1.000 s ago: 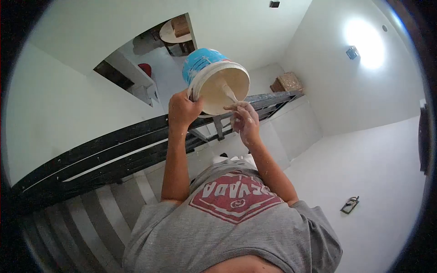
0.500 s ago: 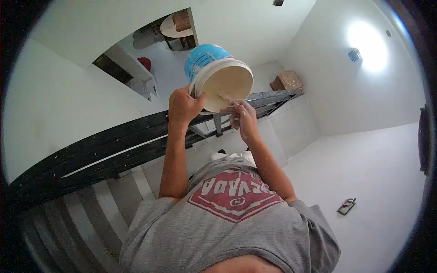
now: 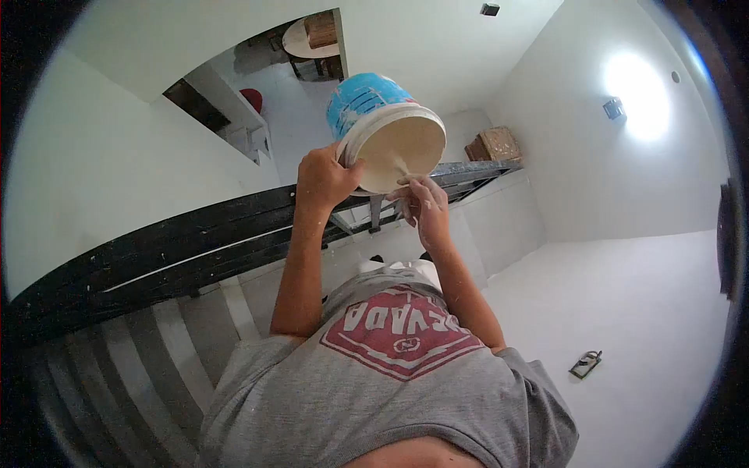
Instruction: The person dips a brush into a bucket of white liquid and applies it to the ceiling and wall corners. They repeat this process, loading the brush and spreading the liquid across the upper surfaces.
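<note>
A blue and white bucket (image 3: 367, 100) is tilted, its round mouth facing me. Pale, cream-coloured paste coats the inside. My left hand (image 3: 324, 181) grips the rim on the left, thumb over the edge and fingers around the outside. At the lower right of the mouth, my right hand (image 3: 425, 204) is closed around a thin, paste-smeared tool (image 3: 400, 167) that reaches into the bucket. Its exact kind cannot be made out. White residue marks the right fingers.
Behind the bucket runs a black railing (image 3: 195, 243), with striped steps (image 3: 183, 335) at lower left. A brown box (image 3: 498, 144) sits at the railing's far end. A trowel-like tool (image 3: 585, 364) is at right. A lamp (image 3: 614, 109) glows on the wall.
The bucket and both hands appear slightly further right, with the background shifted too. The tool in my right hand has changed angle and stands more upright against the bucket's inside.
</note>
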`<state>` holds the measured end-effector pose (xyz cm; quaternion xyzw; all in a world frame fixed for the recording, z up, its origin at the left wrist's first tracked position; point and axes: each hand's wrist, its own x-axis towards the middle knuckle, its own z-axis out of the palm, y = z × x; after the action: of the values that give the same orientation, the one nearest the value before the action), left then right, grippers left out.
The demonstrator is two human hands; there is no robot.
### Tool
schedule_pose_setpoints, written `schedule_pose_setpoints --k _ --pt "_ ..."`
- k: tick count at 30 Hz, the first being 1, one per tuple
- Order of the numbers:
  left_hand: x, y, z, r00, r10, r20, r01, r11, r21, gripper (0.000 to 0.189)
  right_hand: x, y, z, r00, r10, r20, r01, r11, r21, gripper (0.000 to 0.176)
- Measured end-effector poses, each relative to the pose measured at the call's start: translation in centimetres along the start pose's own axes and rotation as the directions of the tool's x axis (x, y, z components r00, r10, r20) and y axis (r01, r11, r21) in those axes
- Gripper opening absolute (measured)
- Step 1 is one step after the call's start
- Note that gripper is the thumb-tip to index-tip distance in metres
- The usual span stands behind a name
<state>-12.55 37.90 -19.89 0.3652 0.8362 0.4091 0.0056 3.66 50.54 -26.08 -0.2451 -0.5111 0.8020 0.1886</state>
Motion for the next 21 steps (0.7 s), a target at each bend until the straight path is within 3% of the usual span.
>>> schedule_pose_setpoints --k 2,6,8,9,15,18,20,21 --pt "0.0 0.0 0.0 1.0 -0.008 0.021 0.008 1.0 0.0 0.035 -0.3 -0.6 0.2 0.99 -0.143 -0.004 0.142 0.99 -0.003 0.025" --pt "0.1 -0.1 -0.2 0.999 -0.017 0.04 0.016 1.0 0.017 0.034 0.3 -0.6 0.3 0.981 -0.192 0.016 0.193 0.975 -0.113 0.027" --pt "0.1 -0.5 0.0 0.999 0.005 0.051 -0.006 1.0 0.023 0.035 1.6 0.8 -0.2 0.987 0.161 -0.003 -0.16 0.976 -0.149 0.027" --pt "0.0 -0.6 0.0 0.999 -0.006 0.052 0.005 1.0 0.021 0.035 1.4 0.6 0.1 0.988 0.156 -0.005 -0.155 0.977 -0.146 0.027" --pt "0.5 -0.9 -0.4 0.998 0.036 0.045 -0.037 0.999 0.033 0.037 0.5 -2.3 1.0 0.999 -0.017 0.047 0.021 0.995 -0.095 0.026" --pt "0.5 -0.8 -0.6 0.998 0.046 0.051 -0.046 0.999 0.013 0.036 0.3 -2.8 1.2 0.991 -0.124 0.049 0.132 0.968 -0.213 0.035" --pt "0.3 -0.7 -0.4 0.998 0.028 0.06 -0.028 1.0 -0.006 0.036 0.7 -2.3 0.5 0.916 -0.385 0.113 0.363 0.677 -0.641 0.044" --pt "0.3 -0.8 -0.3 0.998 0.027 0.059 -0.027 1.0 -0.003 0.036 0.7 -2.5 0.4 0.915 -0.388 0.113 0.365 0.676 -0.64 0.044"
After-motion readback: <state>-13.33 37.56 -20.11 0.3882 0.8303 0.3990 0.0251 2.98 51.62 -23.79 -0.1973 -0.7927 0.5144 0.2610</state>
